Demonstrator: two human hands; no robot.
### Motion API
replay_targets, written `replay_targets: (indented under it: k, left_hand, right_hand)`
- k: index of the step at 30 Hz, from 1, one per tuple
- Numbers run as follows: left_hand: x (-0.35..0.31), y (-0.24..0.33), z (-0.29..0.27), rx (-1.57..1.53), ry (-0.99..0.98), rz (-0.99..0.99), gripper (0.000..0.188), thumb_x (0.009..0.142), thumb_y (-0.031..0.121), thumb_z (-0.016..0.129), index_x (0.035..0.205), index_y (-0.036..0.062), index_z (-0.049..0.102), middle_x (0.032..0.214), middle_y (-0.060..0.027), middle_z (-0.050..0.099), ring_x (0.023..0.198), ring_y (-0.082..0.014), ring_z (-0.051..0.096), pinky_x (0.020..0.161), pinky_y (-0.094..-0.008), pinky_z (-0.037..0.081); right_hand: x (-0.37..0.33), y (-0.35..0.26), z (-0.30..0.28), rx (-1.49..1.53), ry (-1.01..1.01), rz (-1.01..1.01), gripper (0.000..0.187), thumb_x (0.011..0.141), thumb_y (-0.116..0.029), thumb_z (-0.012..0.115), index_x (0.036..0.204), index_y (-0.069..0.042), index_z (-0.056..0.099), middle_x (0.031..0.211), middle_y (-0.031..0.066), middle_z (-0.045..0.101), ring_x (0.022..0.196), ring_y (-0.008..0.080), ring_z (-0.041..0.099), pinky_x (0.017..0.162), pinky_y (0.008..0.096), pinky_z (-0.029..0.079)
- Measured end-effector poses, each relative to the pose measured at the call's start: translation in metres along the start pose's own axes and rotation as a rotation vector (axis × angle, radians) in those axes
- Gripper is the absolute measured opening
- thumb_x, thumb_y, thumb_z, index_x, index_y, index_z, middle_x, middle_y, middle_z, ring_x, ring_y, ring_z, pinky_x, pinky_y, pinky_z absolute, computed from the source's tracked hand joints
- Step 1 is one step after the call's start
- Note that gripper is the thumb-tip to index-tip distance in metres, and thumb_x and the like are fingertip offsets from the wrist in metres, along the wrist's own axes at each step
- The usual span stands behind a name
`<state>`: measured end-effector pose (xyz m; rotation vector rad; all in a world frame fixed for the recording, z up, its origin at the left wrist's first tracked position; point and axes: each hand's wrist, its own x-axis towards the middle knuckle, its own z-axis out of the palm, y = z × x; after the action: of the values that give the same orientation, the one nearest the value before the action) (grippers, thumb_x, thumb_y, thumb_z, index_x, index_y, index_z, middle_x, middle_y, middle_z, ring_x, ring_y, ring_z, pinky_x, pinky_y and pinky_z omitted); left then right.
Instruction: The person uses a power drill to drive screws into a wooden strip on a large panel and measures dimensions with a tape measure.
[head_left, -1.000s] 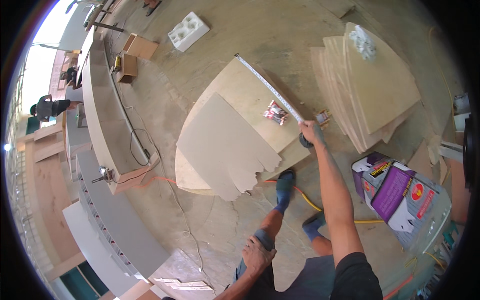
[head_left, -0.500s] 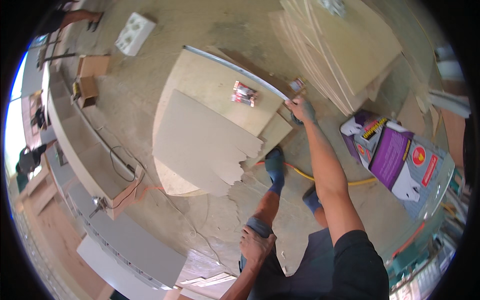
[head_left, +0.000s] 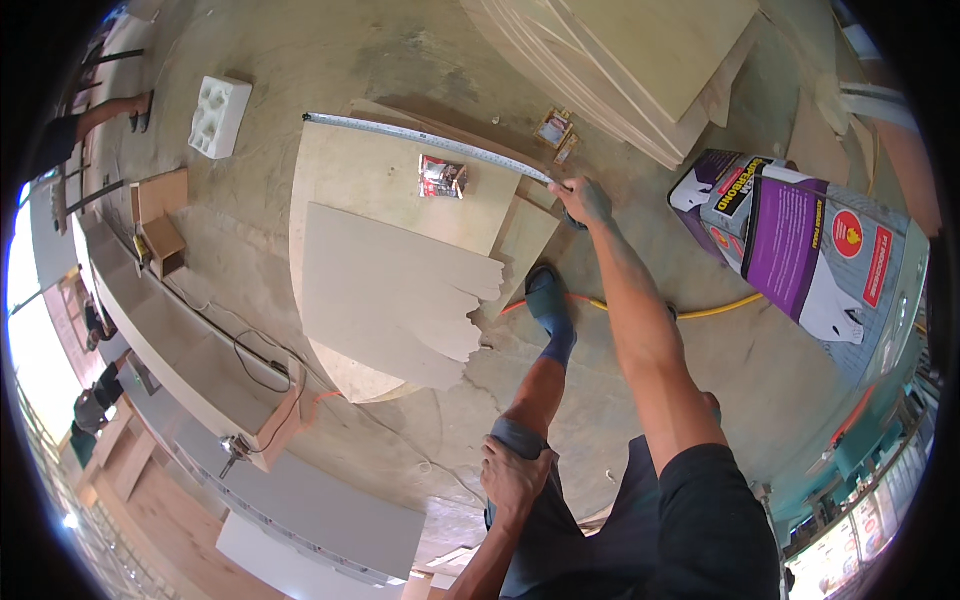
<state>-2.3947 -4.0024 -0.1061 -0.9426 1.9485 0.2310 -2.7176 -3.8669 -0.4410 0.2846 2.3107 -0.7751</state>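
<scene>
Tape measure [head_left: 430,138] runs forward-left from right fingers [head_left: 568,189] closed around its near end.

A woodworking workshop: stacked wooden sheets [head_left: 655,55] and a compartmented cabinet [head_left: 185,330] surround a concrete floor [head_left: 310,60]; a tape measure [head_left: 430,139] stretches along a pale panel [head_left: 355,165].

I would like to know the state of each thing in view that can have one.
Plywood board: flat, partly covered
Gray sheet: flat, one edge jagged
Tape measure: extended along the board's edge
Right hand: closed on the tape measure
Left hand: resting on the left leg
Red packaging: on the board; open or sealed, unclear
Boards at upper right: stacked
Yellow hose or cable: lying uncoiled
Purple-gray container: open or closed, unclear
</scene>
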Motion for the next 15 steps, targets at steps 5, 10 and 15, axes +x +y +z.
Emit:
replay_targets:
  k: [5,10,15]
  left_hand:
    - [0.000,0.000,0.004,0.011,0.000,0.014,0.089,0.064,0.045,0.082,0.124,-0.0065,0.042,0.116,-0.0250,0.059,0.109,-0.0423,0.063,0.093,-0.0491,0.052]
    - [-0.007,0.010,-0.003,-0.026,0.006,0.040,0.090,0.063,0.046,0.083,0.123,-0.0062,0.043,0.118,-0.0247,0.060,0.110,-0.0424,0.063,0.094,-0.0487,0.052]
    - [-0.020,0.009,0.002,0.014,-0.130,0.035,0.106,0.066,0.058,0.080,0.136,-0.0085,0.038,0.127,-0.0293,0.061,0.117,-0.0431,0.062,0.097,-0.0480,0.051]
  right_hand:
    - [0.002,0.005,-0.002,-0.036,0.074,-0.068,0.054,0.089,-0.062,0.063,0.080,-0.009,0.071,0.070,0.0182,0.065,0.068,0.0354,0.066,0.063,0.0475,0.048]
    - [-0.011,-0.004,-0.026,0.053,0.084,-0.197,0.048,0.090,-0.059,0.064,0.088,-0.012,0.075,0.070,0.0173,0.066,0.069,0.0349,0.067,0.064,0.0470,0.049]
    - [-0.094,-0.036,-0.109,0.186,-0.064,-0.299,0.049,0.092,-0.053,0.065,0.088,-0.006,0.075,0.069,0.0200,0.065,0.063,0.0246,0.065,0.062,0.0413,0.049]
